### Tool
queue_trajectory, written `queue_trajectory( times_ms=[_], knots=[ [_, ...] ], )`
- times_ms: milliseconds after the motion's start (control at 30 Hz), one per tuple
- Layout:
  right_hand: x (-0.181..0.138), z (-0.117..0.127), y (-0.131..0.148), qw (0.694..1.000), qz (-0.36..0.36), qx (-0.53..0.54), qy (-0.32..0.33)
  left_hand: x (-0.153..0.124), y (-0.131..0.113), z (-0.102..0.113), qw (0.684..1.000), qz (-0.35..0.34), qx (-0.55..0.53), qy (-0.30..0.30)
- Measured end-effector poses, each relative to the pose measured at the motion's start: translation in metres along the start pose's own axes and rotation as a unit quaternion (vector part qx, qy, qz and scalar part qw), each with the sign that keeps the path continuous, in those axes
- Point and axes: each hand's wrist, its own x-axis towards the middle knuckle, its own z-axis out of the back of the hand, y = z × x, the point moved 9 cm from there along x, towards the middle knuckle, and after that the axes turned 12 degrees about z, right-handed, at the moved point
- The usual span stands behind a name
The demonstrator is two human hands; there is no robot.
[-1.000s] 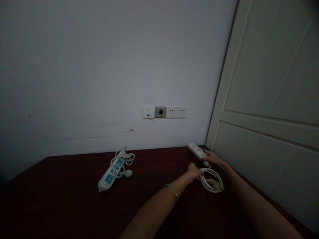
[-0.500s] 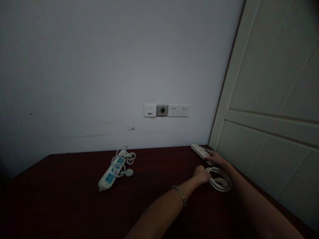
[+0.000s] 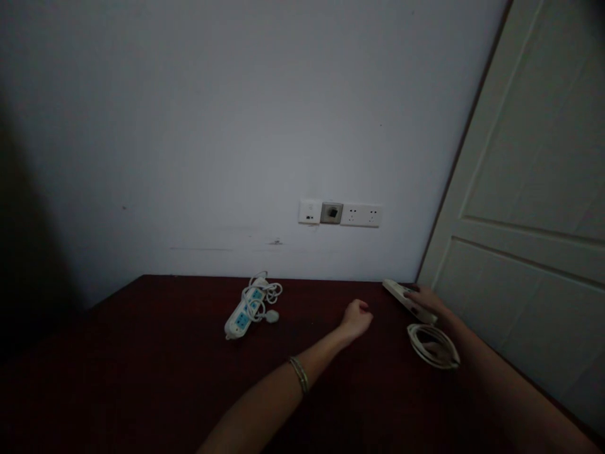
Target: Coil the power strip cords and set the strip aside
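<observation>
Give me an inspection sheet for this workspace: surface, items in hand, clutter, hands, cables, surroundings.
Surface: dark red-brown table, dimly lit.
Items in hand: white power strip by the door, under the right hand; its coiled cord lies just in front of it.
Clutter: a second power strip with blue sockets, cord bundled on top, toward the wall.
Hands: right hand rests on the white power strip; left hand, loosely curled, holds nothing; bracelet on that wrist.
Cables: both cords are coiled; neither reaches the wall.
Surroundings: white wall with a row of wall sockets, nothing plugged in; white panelled door at right.
</observation>
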Motion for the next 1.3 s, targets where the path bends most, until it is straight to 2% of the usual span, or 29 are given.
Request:
queue_trajectory(
  times_ms=[133, 267, 367, 433, 500, 567, 700, 933, 1133, 1300],
  knots=[
    [0.005, -0.021, 0.064, 1.000, 0.020, 0.022, -0.002, -0.006, 0.017, 0.119, 0.991, -0.003, -0.039, -0.131],
    [-0.014, -0.077, 0.152, 0.990, 0.081, 0.109, 0.039, -0.035, 0.049, 0.242, 0.963, -0.002, -0.035, -0.268],
    [-0.050, -0.132, 0.215, 0.972, 0.126, 0.180, 0.081, -0.060, 0.083, 0.305, 0.942, 0.024, -0.003, -0.335],
    [-0.079, -0.169, 0.245, 0.960, 0.141, 0.215, 0.110, -0.071, 0.111, 0.328, 0.925, 0.104, 0.085, -0.356],
    [-0.108, -0.202, 0.265, 0.953, 0.135, 0.238, 0.127, -0.075, 0.134, 0.337, 0.915, 0.156, 0.122, -0.350],
    [-0.132, -0.227, 0.275, 0.951, 0.116, 0.248, 0.140, -0.075, 0.149, 0.335, 0.921, 0.169, 0.120, -0.330],
    [-0.160, -0.254, 0.283, 0.953, 0.080, 0.255, 0.145, -0.071, 0.166, 0.320, 0.940, 0.167, 0.107, -0.278],
    [-0.164, -0.267, 0.286, 0.949, 0.042, 0.281, 0.133, -0.066, 0.172, 0.301, 0.969, 0.122, 0.043, -0.211],
    [-0.160, -0.271, 0.275, 0.940, -0.003, 0.326, 0.104, -0.065, 0.175, 0.298, 0.976, 0.106, -0.030, -0.188],
    [-0.163, -0.266, 0.284, 0.916, -0.017, 0.393, 0.084, -0.070, 0.169, 0.298, 0.980, 0.091, -0.100, -0.144]
  ],
)
